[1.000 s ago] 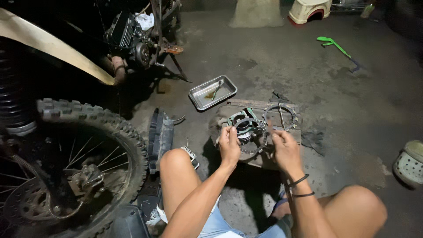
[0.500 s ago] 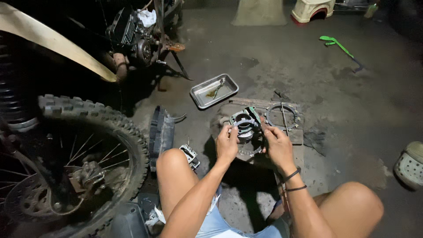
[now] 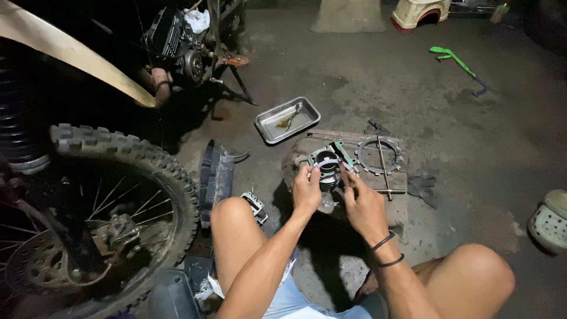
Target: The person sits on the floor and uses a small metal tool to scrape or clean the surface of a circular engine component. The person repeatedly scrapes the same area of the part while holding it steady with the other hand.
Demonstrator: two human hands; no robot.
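Note:
A finned metal engine cylinder (image 3: 326, 165) with a green gasket around its bore rests on a flat stone slab (image 3: 394, 204) on the concrete floor. My left hand (image 3: 307, 189) grips the cylinder's near left side. My right hand (image 3: 361, 204), two dark bands on its wrist, holds the near right side, fingers pinched at the rim. A toothed clutch ring (image 3: 380, 156) lies on the slab to the right, with a thin T-handle tool (image 3: 385, 171) across it. My bare knees frame the slab.
A shallow metal tray (image 3: 287, 120) with a small tool sits beyond the slab. A knobby motorcycle wheel (image 3: 100, 201) fills the left, the bike's engine (image 3: 177, 44) farther back. A black plastic panel (image 3: 215, 174), a green tool (image 3: 455, 59) and a light clog (image 3: 549, 221) lie around.
Both hands stay on the cylinder with small finger shifts. My head has tilted slightly, so the scene sits a little lower in view.

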